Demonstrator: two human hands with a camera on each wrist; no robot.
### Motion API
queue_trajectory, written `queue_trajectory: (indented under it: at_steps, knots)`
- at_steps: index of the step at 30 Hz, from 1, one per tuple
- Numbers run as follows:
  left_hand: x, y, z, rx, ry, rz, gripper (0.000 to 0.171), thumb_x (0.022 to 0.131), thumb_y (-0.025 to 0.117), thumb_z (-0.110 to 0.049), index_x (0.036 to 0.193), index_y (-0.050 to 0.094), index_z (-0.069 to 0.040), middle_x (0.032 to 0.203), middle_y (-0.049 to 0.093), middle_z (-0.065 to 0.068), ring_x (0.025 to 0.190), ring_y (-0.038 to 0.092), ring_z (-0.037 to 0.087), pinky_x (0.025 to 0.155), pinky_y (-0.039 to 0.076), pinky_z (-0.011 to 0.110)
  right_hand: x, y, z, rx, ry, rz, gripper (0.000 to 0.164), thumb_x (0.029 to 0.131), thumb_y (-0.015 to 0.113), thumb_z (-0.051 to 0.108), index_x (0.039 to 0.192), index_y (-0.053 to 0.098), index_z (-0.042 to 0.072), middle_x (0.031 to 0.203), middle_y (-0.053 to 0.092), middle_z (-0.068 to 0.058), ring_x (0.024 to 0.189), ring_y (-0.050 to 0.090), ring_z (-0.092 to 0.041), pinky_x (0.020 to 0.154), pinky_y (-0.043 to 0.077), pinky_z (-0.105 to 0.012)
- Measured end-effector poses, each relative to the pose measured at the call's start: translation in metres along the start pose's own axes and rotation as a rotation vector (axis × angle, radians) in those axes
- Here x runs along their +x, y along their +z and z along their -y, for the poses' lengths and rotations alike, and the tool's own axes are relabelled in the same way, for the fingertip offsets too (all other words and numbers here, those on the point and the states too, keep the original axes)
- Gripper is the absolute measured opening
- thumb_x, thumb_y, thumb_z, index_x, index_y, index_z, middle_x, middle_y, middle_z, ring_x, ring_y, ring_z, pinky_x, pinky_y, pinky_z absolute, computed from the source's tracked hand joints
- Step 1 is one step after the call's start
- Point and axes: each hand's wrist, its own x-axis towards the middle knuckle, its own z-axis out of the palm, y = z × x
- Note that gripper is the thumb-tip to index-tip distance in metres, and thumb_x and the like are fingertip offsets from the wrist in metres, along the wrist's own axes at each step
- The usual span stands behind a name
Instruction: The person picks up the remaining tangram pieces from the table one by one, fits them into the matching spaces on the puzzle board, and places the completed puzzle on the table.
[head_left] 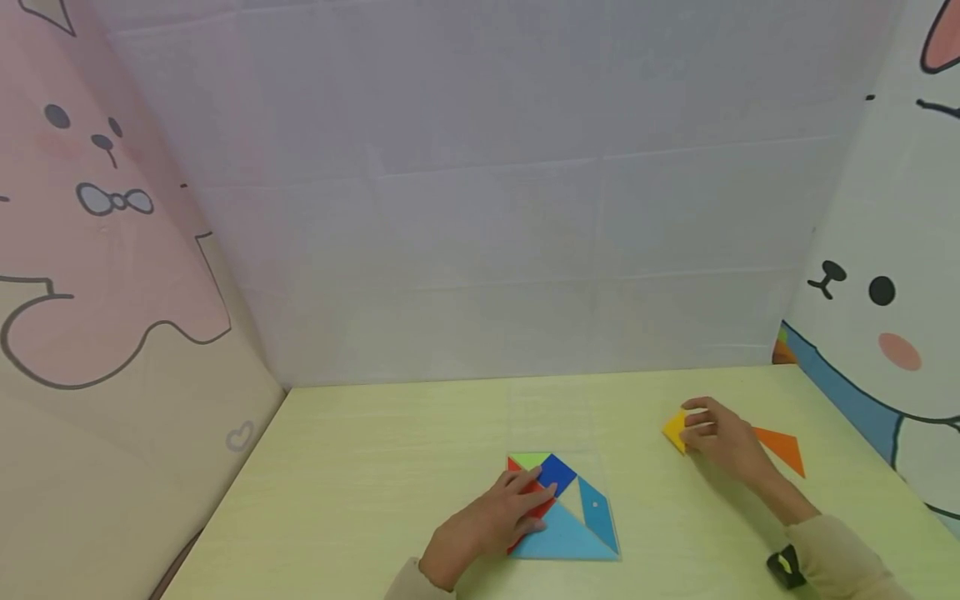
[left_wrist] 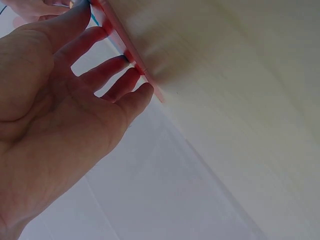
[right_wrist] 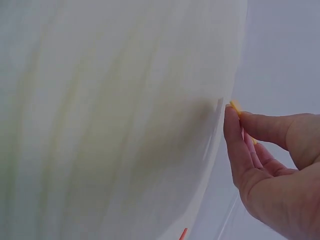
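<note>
A partly filled tangram lies in the front middle of the table. Its light blue triangle point(head_left: 566, 539), blue parallelogram point(head_left: 598, 515), dark blue square point(head_left: 557, 475), green triangle point(head_left: 531, 459) and red piece point(head_left: 543, 510) sit close together. Across the red piece rests my left hand point(head_left: 483, 521), fingers spread; in the left wrist view its fingertips touch the red edge point(left_wrist: 122, 40). To the right, my right hand point(head_left: 723, 442) pinches a yellow tangram piece point(head_left: 674, 432) between thumb and fingers. The right wrist view shows the yellow piece point(right_wrist: 235, 106) edge-on, mostly hidden by the fingers.
An orange triangle point(head_left: 783, 450) lies behind the right wrist, partly covered by it. A small black object point(head_left: 784, 567) sits beside the right sleeve. The pale yellow table point(head_left: 360, 467) ends at a white sheet point(head_left: 450, 208), with printed cloths at both sides.
</note>
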Motion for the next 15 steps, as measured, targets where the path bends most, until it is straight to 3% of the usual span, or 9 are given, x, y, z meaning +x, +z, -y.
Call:
queue_trajectory:
  at_steps: [15]
  knots:
    - [-0.001, 0.0, 0.0, -0.015, 0.007, -0.01, 0.052, 0.106, 0.057, -0.033, 0.155, 0.048, -0.021, 0.162, 0.038, 0.007, 0.145, 0.036, 0.026, 0.11, 0.044, 0.034, -0.009, 0.011, 0.01, 0.042, -0.039, 0.004, 0.043, 0.096, 0.073, 0.006, 0.131, 0.054, -0.009, 0.115, 0.066, -0.029, 0.099, 0.069, -0.04, 0.071, 0.059, -0.027]
